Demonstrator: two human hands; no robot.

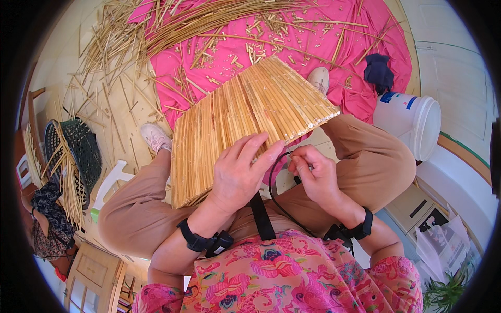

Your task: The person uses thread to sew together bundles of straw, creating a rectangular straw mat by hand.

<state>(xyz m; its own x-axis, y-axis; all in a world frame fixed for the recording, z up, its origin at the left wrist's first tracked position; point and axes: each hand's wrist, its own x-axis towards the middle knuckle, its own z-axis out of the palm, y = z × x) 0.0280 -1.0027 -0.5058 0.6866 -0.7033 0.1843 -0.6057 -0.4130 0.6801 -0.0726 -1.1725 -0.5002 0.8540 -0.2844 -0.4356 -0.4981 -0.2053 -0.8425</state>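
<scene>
A stiff mat of straw-coloured reed stalks [235,115], laid side by side, slopes across my lap. My left hand [237,169] lies on its near part, the fingers stretched over the stalks and the thumb pointing toward the right edge. Just off that edge, my right hand [315,175] is closed in a pinch, with thumb and forefinger together. Whatever thin thing it may hold is too small to make out. A black cord [271,185] loops up from my waist to beside the right fingertips. The mat's underside is hidden.
Pink cloth [323,49] covers the floor ahead, strewn with long reeds [203,23] and short cut pieces. A white bucket [407,122] stands right, near a dark cloth [379,72]. At left are a dark green basket [88,151] and another person's dark patterned clothing [49,214].
</scene>
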